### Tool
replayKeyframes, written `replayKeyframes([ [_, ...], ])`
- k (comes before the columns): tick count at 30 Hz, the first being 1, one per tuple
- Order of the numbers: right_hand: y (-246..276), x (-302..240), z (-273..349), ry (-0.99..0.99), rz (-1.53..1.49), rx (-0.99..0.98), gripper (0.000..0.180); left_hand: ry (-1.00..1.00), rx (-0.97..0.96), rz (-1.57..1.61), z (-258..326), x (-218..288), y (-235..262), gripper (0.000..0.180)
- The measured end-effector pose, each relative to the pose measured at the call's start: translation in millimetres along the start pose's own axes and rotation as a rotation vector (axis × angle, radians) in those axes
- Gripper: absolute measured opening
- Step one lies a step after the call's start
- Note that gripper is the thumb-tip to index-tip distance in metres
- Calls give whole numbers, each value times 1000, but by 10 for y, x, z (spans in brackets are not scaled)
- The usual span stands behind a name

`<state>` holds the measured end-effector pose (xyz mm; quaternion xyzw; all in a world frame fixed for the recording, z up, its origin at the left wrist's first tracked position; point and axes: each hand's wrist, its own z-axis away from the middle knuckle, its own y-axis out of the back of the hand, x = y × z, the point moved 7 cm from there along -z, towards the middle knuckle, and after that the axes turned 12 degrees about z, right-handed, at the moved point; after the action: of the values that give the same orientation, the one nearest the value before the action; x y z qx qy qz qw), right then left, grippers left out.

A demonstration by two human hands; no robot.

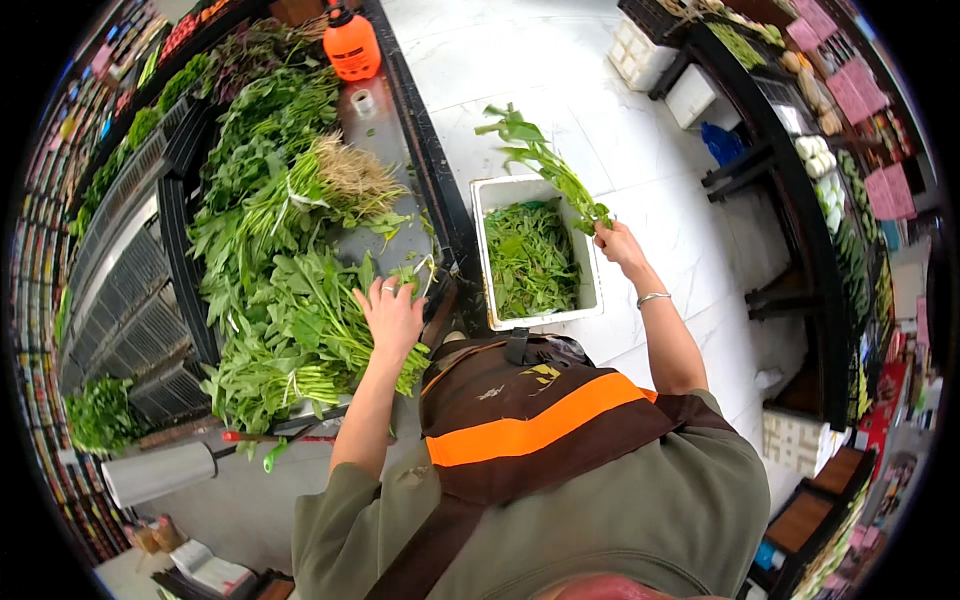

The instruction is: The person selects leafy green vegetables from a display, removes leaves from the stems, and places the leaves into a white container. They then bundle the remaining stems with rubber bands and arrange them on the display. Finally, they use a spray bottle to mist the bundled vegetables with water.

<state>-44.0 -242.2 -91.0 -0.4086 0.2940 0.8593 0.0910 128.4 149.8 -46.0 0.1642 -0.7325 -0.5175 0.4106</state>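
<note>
My right hand (pixel 618 245) clamps the stalks (pixel 567 182) by one end, likely keeping leaves clear, the box (pixel 551 318) just left of its fingers; my left hand (pixel 392 318), fingers apart, perhaps steadies the greens (pixel 312 305) beneath.

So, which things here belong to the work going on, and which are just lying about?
Seemingly in use:
- leafy stems held in the right hand
- greens at the left hand
- white box containing leaves

Seemingly just lying about:
- orange spray bottle
- small white roll
- blue bag-like item
</note>
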Motion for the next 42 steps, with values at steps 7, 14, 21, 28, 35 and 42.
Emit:
replayKeyframes([
  [7, -149, 334, 464, -42, -492, -54, 24, -211, -194, 581, -701, 1074, -371, 28],
  [14, -277, 326, 769, 54, -608, -37, 29, 186, -372, 1393, -1179, 1971, -822, 43],
  [21, -379, 377, 821, 161, -638, 10, 26, 268, -534, 1446, -1264, 2203, -935, 25],
  [28, -438, 617, 668, 115, -713, 251, 27, 301, -509, 1707, -1166, 2195, -954, 13],
  [35, -510, 563, 626, 66, -709, 121, 34, 216, -569, 1879, -1107, 2163, -810, 15],
  [42, -578, 366, 652, 38, -660, 124, 31, 169, -583, 1890, -1148, 2028, -856, 16],
])
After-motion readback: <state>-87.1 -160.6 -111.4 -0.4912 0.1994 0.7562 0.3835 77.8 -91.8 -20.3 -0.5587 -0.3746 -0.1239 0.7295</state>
